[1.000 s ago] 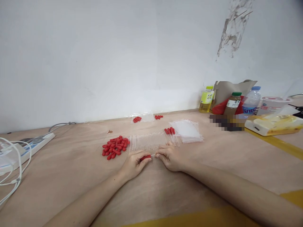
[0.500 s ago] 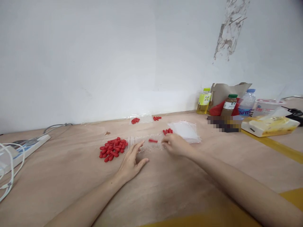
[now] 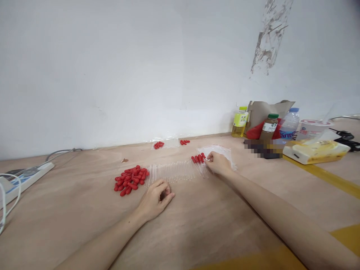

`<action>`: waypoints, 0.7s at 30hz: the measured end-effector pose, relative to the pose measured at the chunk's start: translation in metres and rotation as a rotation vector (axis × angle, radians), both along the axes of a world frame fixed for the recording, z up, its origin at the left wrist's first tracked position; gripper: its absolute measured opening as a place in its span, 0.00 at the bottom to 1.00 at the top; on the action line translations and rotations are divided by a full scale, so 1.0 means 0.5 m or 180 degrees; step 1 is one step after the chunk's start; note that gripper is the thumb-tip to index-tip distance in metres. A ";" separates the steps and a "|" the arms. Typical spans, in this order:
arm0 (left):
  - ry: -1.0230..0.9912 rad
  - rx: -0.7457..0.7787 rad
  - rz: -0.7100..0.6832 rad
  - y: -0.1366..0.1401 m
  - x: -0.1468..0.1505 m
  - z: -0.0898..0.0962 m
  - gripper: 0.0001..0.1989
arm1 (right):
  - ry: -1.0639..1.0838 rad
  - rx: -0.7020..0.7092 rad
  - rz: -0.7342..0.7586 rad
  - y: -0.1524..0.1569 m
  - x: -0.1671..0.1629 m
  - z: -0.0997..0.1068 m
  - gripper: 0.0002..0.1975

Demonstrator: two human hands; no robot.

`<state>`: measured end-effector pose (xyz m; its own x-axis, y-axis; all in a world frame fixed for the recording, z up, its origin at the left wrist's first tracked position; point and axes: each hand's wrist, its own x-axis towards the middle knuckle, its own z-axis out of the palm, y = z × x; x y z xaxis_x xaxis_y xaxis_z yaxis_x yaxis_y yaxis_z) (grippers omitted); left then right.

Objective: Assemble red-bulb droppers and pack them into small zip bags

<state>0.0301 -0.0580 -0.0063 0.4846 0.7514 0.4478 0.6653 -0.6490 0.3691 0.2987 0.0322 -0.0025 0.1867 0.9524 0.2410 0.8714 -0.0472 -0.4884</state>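
Observation:
My right hand [image 3: 218,163] is closed in a pinch at the right end of a short row of glass droppers with red rubber bulbs [image 3: 197,159]. The dropper [image 3: 203,155] at its fingertips is partly hidden by the fingers. My left hand [image 3: 157,197] rests on the table with fingers loosely curled and thumb apart, holding nothing. Just beyond it lies a long row of clear thin tubes [image 3: 171,171]. A pile of loose red rubber bulbs [image 3: 131,180] sits left of the tubes.
Clear plastic bags [image 3: 218,150] lie behind my right hand. Bagged red-bulb pieces [image 3: 159,144] lie by the wall. At right stand a yellow-capped bottle [image 3: 239,122], a green-capped bottle [image 3: 269,127] and a tissue pack [image 3: 316,152]. A power strip [image 3: 30,180] with cables is at left.
My right hand has moved right and carried the red-bulbed dropper from above the tubes to the row's end. My left hand's fingers have curled in from a more spread pose.

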 end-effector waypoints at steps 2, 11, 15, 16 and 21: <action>0.0027 0.0003 0.0054 -0.002 0.001 0.001 0.10 | -0.0087 -0.0028 -0.0015 0.000 -0.003 -0.001 0.10; 0.0130 0.0026 0.0048 0.003 0.000 -0.001 0.06 | -0.0314 -0.0055 0.0091 -0.008 -0.008 -0.002 0.11; 0.0136 -0.0038 0.0001 0.005 -0.002 -0.003 0.06 | -0.0366 0.0189 0.0107 -0.017 -0.016 0.001 0.10; 0.0120 -0.0052 -0.0001 0.005 -0.002 -0.003 0.05 | -0.0370 0.0279 0.0158 -0.020 -0.021 0.003 0.10; 0.0009 -0.0105 -0.0016 0.006 -0.001 -0.004 0.05 | -0.0469 0.0335 0.0591 -0.035 -0.059 0.013 0.10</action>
